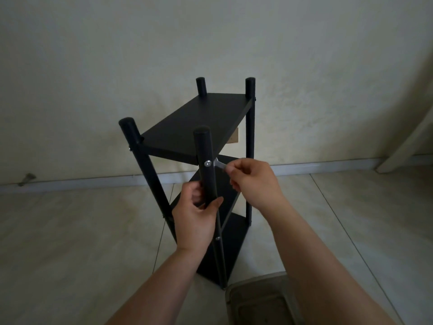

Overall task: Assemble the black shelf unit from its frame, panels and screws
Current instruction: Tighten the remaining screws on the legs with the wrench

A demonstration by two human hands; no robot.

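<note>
Tiled floor | left hand grip wraps shelf unit post | right hand grip pinches wrench beside screw

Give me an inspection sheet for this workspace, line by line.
Surface: pale tiled floor; the unit stands on it.
Job's things: black shelf unit, four posts up, three panels fitted; silver screw in the near post; small silver wrench beside that screw.
Clutter: greyish object at the bottom edge, unclear what.
Grippers: left hand grips the near post; right hand pinches the wrench.
Cables: nothing seen.
Surroundings: cream wall, grey skirting.
</note>
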